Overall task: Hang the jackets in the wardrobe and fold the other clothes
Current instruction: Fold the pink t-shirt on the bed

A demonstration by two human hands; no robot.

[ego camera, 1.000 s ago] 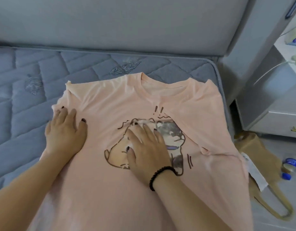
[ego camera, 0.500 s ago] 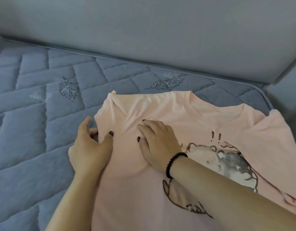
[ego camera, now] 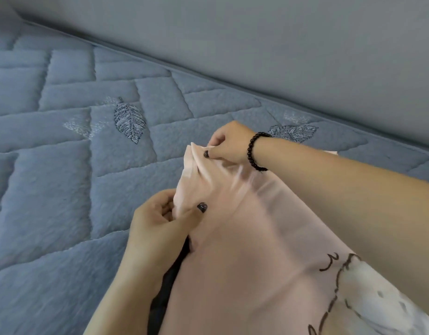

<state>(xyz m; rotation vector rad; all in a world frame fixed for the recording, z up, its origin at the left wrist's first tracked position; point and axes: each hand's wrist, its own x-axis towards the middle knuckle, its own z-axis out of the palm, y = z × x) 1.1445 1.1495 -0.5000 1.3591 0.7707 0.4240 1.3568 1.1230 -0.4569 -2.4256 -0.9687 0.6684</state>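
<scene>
**Both hands pinch the left edge of the peach T-shirt**

A peach T-shirt (ego camera: 244,274) lies on a blue-grey quilted mattress (ego camera: 63,189), filling the lower right of the frame. Its left edge is lifted and bunched near the centre of the frame, where both hands meet it.

The right hand (ego camera: 229,145), reaching in from the right side of the frame, has its fingers curled and pinches the topmost corner of the fabric between thumb and fingertips; the cloth rises into a small peak at that grip. A black beaded bracelet (ego camera: 254,152) circles the wrist of this hand. The forearm crosses above the shirt toward the right edge of the frame.

The left hand (ego camera: 160,221), coming up from the bottom centre, grips the same edge lower down. Its thumb presses on top of the fabric and its fingers curl underneath, so the cloth is clamped between them. The nails on both hands are painted dark.

Between the two grips the fabric is stretched and creased. A printed cartoon with dark outlines and a white patch (ego camera: 368,298) shows on the shirt at the lower right of the frame. A strip of something dark (ego camera: 167,286) shows under the shirt's left edge, beside the left forearm; what it is cannot be told.

The mattress carries stitched leaf motifs (ego camera: 128,122), one left of centre and another behind the right wrist. A plain grey headboard (ego camera: 281,44) runs across the top of the frame.
</scene>
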